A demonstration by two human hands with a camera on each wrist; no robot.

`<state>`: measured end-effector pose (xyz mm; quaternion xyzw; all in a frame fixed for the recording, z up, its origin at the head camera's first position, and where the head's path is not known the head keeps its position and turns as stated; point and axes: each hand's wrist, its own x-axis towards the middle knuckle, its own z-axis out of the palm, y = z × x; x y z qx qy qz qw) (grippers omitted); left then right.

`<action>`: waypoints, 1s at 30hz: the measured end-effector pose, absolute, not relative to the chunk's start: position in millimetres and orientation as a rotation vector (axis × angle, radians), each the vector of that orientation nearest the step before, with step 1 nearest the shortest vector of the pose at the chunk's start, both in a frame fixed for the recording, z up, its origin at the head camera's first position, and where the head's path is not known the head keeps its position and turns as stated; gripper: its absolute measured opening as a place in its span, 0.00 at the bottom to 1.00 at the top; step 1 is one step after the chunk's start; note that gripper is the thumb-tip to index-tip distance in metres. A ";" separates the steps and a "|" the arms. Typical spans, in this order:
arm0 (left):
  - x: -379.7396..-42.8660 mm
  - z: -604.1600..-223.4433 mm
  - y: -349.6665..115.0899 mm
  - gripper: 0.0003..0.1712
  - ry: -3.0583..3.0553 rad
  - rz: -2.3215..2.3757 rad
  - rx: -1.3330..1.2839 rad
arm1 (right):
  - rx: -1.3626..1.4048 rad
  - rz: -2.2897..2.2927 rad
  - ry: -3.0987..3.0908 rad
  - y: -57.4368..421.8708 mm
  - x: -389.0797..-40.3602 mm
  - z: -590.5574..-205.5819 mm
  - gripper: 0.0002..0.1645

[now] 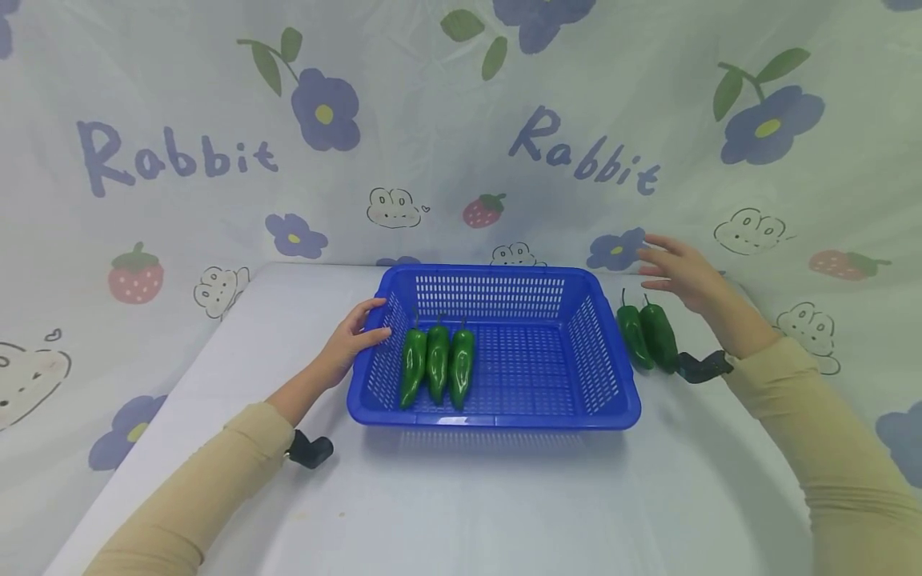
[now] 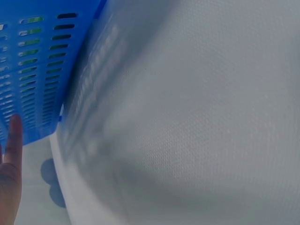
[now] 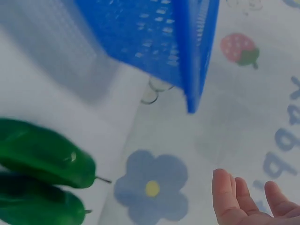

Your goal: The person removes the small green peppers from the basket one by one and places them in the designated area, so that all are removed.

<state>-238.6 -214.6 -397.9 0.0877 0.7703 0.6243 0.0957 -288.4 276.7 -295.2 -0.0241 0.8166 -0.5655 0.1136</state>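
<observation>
A blue plastic basket (image 1: 497, 420) holds three green peppers (image 1: 437, 364) side by side at its left end, stems toward the back. My left hand (image 1: 346, 344) holds the basket's left rim, its thumb reaching over the edge; in the left wrist view a finger (image 2: 15, 140) lies along the slotted outer wall. To the right of the basket, two more green peppers (image 1: 658, 336) lie next to each other on the table. My right hand (image 1: 684, 276) hovers just behind and above them, fingers spread and holding nothing; its fingertips (image 3: 224, 185) appear at the lower right of the right wrist view.
A white cloth covers the table (image 1: 461, 504). Behind it hangs a curtain (image 1: 425, 152) printed with flowers, rabbits and strawberries. Dark wrist-worn devices (image 1: 311, 450) sit below both forearms; the right one is close to the front of the loose peppers.
</observation>
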 end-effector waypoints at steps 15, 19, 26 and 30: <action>-238.7 -398.0 -214.4 0.35 2.266 1.863 0.267 | -0.228 -1.624 2.291 212.4 -282.3 -277.8 0.39; -238.1 -397.8 -214.5 0.35 2.264 1.865 0.262 | -0.247 -1.606 2.275 196.0 -281.8 -277.0 0.39; -238.6 -397.9 -214.4 0.35 2.266 1.863 0.262 | -0.269 -1.619 2.206 170.7 -284.6 -282.1 0.38; -238.6 -397.7 -213.9 0.35 2.270 1.859 0.265 | -0.280 -1.629 2.172 154.6 -286.3 -291.8 0.38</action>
